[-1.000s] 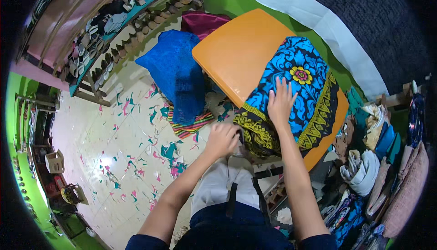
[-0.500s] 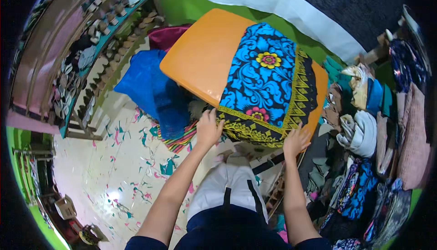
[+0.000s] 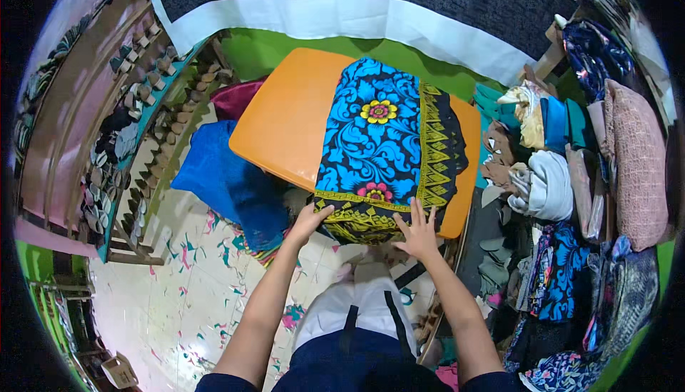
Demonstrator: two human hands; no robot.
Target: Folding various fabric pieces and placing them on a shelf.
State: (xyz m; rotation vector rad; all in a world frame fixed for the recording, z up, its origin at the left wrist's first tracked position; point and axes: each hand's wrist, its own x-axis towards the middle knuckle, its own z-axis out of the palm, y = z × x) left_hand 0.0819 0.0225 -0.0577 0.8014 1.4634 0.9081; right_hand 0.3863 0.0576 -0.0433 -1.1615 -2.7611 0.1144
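Observation:
A blue and black floral cloth with yellow borders and two flowers lies over the right part of an orange tabletop, its near edge hanging over the front. My left hand rests at the cloth's near left corner, thumb stretched along the yellow border, fingers partly hidden from view. To the right, my right hand spreads its fingers flat on the cloth's near border. Neither hand lifts the cloth.
Blue fabric and maroon fabric lie left of the table. Scraps litter the tiled floor. Shoe racks stand at left. Folded clothes and a pink cushion are piled at right. A dark white-edged curtain hangs behind.
The view has shifted, so the table appears lower and farther left. My right hand has moved leftward along the cloth's near border, its fingers more spread. My left hand stays by the near left corner.

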